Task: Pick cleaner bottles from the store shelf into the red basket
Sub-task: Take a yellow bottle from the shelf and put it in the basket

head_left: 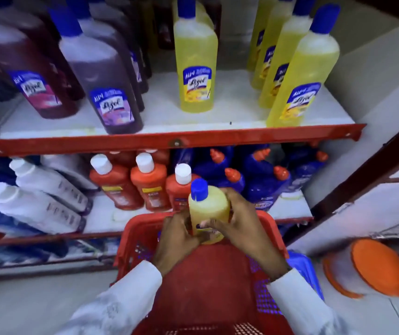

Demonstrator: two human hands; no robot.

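Note:
A yellow cleaner bottle [208, 206] with a blue cap stands upright over the far end of the red basket [208, 286]. My left hand [177, 240] grips its lower left side and my right hand [244, 228] wraps its right side. The basket's floor shows bare red in front of the bottle. More yellow bottles [196, 68] and purple bottles [101, 76] stand on the upper shelf [169, 117].
The lower shelf holds white bottles [41, 197], orange-red bottles [116, 187] and blue bottles [261, 180]. A red shelf edge [169, 141] juts out above the basket. A dark upright post [362, 180] stands at right, with orange round lids [379, 267] beyond it.

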